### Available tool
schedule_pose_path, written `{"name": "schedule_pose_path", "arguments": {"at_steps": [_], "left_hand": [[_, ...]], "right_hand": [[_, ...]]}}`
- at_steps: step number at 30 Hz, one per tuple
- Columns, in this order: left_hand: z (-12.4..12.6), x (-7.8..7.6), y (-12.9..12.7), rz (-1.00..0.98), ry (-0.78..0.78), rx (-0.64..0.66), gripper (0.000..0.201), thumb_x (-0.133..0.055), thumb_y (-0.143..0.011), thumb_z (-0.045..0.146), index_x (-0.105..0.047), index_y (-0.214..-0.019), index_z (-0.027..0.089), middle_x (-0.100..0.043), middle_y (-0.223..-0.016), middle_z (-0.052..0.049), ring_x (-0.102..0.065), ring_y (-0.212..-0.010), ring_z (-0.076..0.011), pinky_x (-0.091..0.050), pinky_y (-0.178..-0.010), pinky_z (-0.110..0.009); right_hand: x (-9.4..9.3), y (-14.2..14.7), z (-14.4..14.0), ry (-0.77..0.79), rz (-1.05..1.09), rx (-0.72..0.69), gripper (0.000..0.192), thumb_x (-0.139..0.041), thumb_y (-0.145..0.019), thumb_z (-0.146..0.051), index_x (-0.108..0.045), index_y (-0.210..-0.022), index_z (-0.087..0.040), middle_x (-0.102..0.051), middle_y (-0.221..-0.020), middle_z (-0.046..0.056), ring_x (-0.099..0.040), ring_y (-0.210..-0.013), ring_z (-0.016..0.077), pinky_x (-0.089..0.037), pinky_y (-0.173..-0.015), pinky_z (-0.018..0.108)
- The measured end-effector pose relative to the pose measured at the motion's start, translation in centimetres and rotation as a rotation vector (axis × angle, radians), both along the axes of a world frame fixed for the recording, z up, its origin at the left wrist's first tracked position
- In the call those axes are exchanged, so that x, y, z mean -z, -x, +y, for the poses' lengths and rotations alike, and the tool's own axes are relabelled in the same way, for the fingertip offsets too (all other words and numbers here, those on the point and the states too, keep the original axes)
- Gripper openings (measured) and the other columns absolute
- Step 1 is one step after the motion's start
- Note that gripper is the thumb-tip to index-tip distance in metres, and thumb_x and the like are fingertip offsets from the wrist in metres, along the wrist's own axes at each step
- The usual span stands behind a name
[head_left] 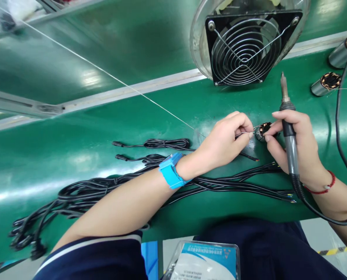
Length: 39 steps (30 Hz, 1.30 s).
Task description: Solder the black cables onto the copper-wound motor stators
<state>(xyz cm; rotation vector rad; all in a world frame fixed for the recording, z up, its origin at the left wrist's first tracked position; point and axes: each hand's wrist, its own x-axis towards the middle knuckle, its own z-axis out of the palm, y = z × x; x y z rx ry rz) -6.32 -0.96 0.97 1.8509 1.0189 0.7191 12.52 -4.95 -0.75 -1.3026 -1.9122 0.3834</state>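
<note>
Glossy green bench top point(103, 116) runs under your arms, with a black wire-guarded fan point(246, 46) standing behind. Your left hand point(223, 142) pinches a thin silvery wire point(245, 133) between narrowed fingertips, right at a small round motor point(263, 130) — metal shell, copper windings — lying on the bench between your hands. Your right hand point(293, 144) steadies the motor with two fingertips and grips a soldering iron point(288, 128), tip upward. Limp black cables point(103, 190) lie bundled beneath your wrists.
</note>
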Motion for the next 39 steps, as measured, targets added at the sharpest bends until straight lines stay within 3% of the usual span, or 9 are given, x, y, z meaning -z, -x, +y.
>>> {"name": "schedule_pose_path", "arguments": {"at_steps": [4,7,8,14,21,30,39], "left_hand": [[0.6,-0.3,0.4,0.007,0.267,0.003,0.018,-0.053,-0.081,0.007,-0.049,-0.094,0.017,-0.051,-0.068,0.006,-0.049,-0.056,-0.0063,-0.04,-0.053,-0.021],[1.2,-1.1,0.5,0.091,0.515,0.069,0.005,-0.052,-0.084,0.013,-0.051,-0.081,0.016,-0.048,-0.058,0.007,-0.043,-0.044,-0.005,-0.034,-0.045,-0.021],[1.3,-1.3,0.5,0.093,0.555,0.065,0.01,-0.053,-0.085,0.014,-0.052,-0.075,0.016,-0.046,-0.055,0.007,-0.04,-0.043,-0.0042,-0.032,-0.044,-0.02],[1.8,-1.7,0.6,-0.141,0.585,-0.127,0.014,-0.056,-0.075,0.007,-0.054,-0.063,0.014,-0.048,-0.056,0.006,-0.034,-0.047,-0.0031,-0.029,-0.048,-0.02],[1.7,-1.2,0.9,-0.086,0.675,-0.07,0.012,-0.063,-0.075,0.02,-0.061,-0.066,0.013,-0.049,-0.055,0.006,-0.033,-0.048,-0.0029,-0.027,-0.05,-0.021],[1.3,0.1,0.2,-0.24,0.69,-0.194,0.014,-0.075,-0.063,0.023,-0.068,-0.066,0.011,-0.064,-0.064,0.002,-0.051,-0.062,-0.0065,-0.039,-0.063,-0.021],[1.3,-0.3,0.0,-0.227,0.762,-0.142,0.016,-0.072,-0.07,0.024,-0.063,-0.064,0.012,-0.054,-0.056,0.006,-0.04,-0.053,-0.0034,-0.034,-0.058,-0.02]], "right_hand": [[0.3,-0.4,0.1,0.006,0.06,0.003,0.054,-0.061,-0.082,-0.016,-0.042,-0.129,-0.033,-0.065,-0.096,0.001,-0.062,-0.093,0.0242,-0.048,-0.092,0.048],[0.7,-0.4,0.5,0.055,0.014,-0.093,0.065,-0.066,-0.078,-0.021,-0.036,-0.136,-0.032,-0.063,-0.118,0.005,-0.058,-0.11,0.0291,-0.047,-0.096,0.055],[0.8,-0.3,0.6,0.064,-0.008,-0.109,0.065,-0.066,-0.078,-0.022,-0.036,-0.136,-0.032,-0.063,-0.119,0.005,-0.057,-0.111,0.03,-0.048,-0.094,0.056],[0.6,0.2,0.5,0.051,-0.05,-0.105,0.062,-0.061,-0.077,-0.017,-0.038,-0.133,-0.032,-0.066,-0.104,0.003,-0.06,-0.097,0.029,-0.052,-0.086,0.053],[0.3,-0.1,0.3,0.042,-0.09,-0.12,0.063,-0.059,-0.078,-0.016,-0.037,-0.134,-0.032,-0.065,-0.107,0.003,-0.059,-0.099,0.029,-0.052,-0.087,0.052],[-0.1,0.1,0.0,0.084,-0.101,-0.142,0.061,-0.059,-0.08,-0.016,-0.036,-0.135,-0.03,-0.064,-0.114,0.006,-0.056,-0.103,0.0296,-0.051,-0.09,0.052],[0.3,0.8,0.1,0.048,-0.078,-0.119,0.058,-0.06,-0.082,-0.019,-0.037,-0.134,-0.03,-0.063,-0.114,0.006,-0.056,-0.104,0.0283,-0.051,-0.09,0.051]]}}
